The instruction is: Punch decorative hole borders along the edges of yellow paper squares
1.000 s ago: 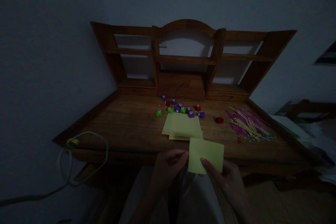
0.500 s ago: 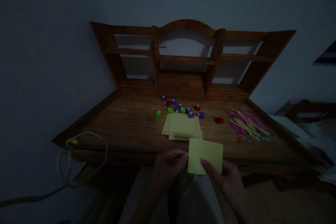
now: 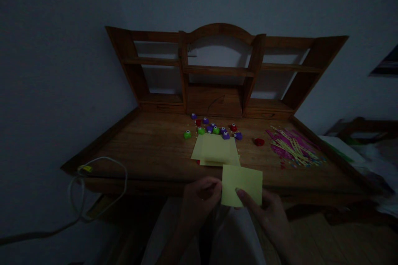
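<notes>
Yellow paper sheet (image 3: 247, 180), at 5 o'clock from overlapping sheets (image 3: 217, 147) on counter (image 3: 149, 140): gripped in right hand (image 3: 270, 212), pinched at 9 o'clock edge by left hand (image 3: 194, 199). Barely shifted within last second; apparently little advanced.

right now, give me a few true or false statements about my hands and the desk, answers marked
1. The right hand holds a piece of yellow paper. True.
2. The left hand lies flat on the desk. False: its fingertips are at the left edge of that paper.
3. A white cable loops at the left front of the desk. True.
4. Pink strips lie in a heap toward the right end of the desk. True.
5. The toys on the desk are all green. False: there are purple and red ones too.
</notes>
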